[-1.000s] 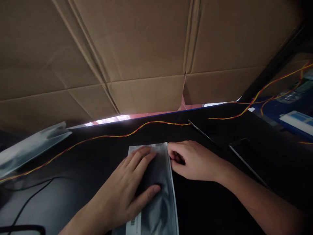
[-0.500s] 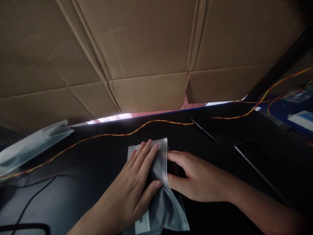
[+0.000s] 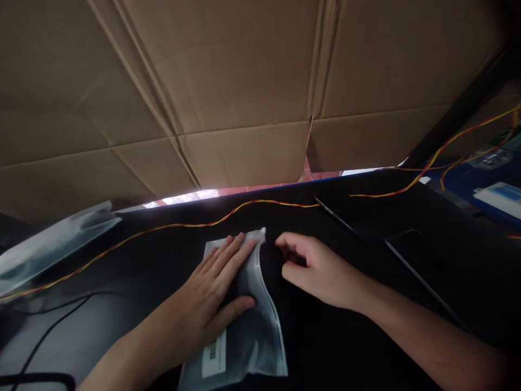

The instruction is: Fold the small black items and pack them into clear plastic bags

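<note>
A frosted zip bag (image 3: 260, 331) lies on the black table, its zip edge facing right and a white barcode label (image 3: 214, 357) near its lower left. My left hand (image 3: 211, 293) rests flat on the upper part of the bag, fingers stretched and thumb apart. Just right of the zip edge, clear of the bag, is my right hand (image 3: 313, 266). Its fingers are curled, with a gap between thumb and forefinger and nothing seen in it. What the bag contains cannot be made out.
Behind the table stands a cardboard sheet (image 3: 244, 152). A twisted red-yellow wire (image 3: 179, 224) crosses the table's back. Another frosted bag (image 3: 57, 244) lies at left, near a black cable (image 3: 52, 328). Two dark flat panels, one larger (image 3: 423, 277), one thinner (image 3: 336, 213), lie at right.
My right hand has come away from the zip edge and moved slightly up. The bag, under my left hand, has shifted left and its zip edge now curves.
</note>
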A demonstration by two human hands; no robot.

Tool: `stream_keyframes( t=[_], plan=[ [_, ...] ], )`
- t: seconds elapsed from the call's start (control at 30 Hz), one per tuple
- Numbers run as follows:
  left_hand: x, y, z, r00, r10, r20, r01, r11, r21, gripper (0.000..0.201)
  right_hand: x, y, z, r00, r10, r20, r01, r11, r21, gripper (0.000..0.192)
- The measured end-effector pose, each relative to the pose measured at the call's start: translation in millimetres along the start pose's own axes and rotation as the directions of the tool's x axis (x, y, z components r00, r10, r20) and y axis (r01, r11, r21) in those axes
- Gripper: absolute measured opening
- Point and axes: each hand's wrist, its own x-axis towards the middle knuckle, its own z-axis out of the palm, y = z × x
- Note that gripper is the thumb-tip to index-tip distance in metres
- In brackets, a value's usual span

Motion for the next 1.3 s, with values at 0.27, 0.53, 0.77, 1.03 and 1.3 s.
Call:
stream_keyframes(
  t=[0.27, 0.53, 0.77, 1.03, 1.3],
  plan=[
    [-30.1, -59.6, -16.3, 0.990, -0.123, 0.076, 0.121, 0.992, 0.031, 0.080, 3.5, -9.0, -34.1, 0.976, -0.013, -0.219, 0.020, 0.999, 0.031, 0.036],
    [-37.7, -78.9, -54.4, 0.977, -0.206, -0.063, 0.214, 0.963, 0.167, 0.055, 4.6, 5.4, -44.1, 0.908, -0.182, -0.377, -0.181, 0.641, -0.746, 0.043],
    [-45.0, -85.1, -55.1, 0.971, -0.147, -0.188, 0.181, 0.967, 0.182, 0.054, -6.3, -5.1, -21.3, 0.802, -0.589, -0.099, 0.296, 0.536, -0.790, 0.031],
    [-43.1, -81.9, -60.7, 0.972, -0.137, -0.192, 0.182, 0.953, 0.242, 0.046, -9.3, 3.0, 8.0, 0.933, -0.348, 0.097, 0.279, 0.524, -0.805, 0.016],
    [5.2, 15.8, -44.5, 0.976, 0.138, -0.167, -0.130, 0.990, 0.058, 0.012, -11.8, -16.4, -2.6, 0.951, -0.275, -0.143, 0.292, 0.949, 0.116, 0.014]
  ],
)
